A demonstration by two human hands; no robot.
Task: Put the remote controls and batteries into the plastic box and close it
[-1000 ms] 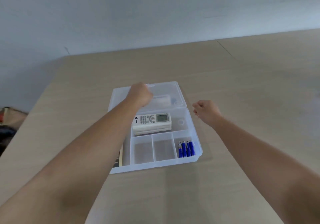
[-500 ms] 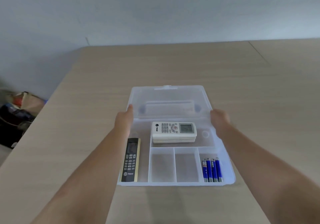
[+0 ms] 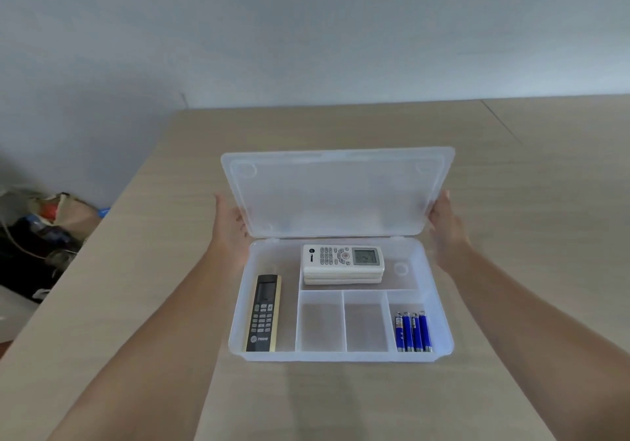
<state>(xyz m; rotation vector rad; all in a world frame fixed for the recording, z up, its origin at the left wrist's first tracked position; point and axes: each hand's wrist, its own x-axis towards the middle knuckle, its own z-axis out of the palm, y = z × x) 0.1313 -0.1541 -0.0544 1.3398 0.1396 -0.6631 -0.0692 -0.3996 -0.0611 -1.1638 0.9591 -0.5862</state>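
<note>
Lid (image 3: 335, 195): raised between our hands, left hand (image 3: 229, 226) and right hand (image 3: 443, 226) gripping its side edges.
Box (image 3: 341, 355): on the counter (image 3: 511, 202), just nearer than our hands.
Contents: remotes (image 3: 342, 263), batteries (image 3: 413, 333) inside.

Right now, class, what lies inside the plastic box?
Inside the plastic box: stacked white remotes at the back, a black remote on the left, four blue batteries front right. Two front compartments are empty. What lies beneath the top white remote is mostly covered.
</note>
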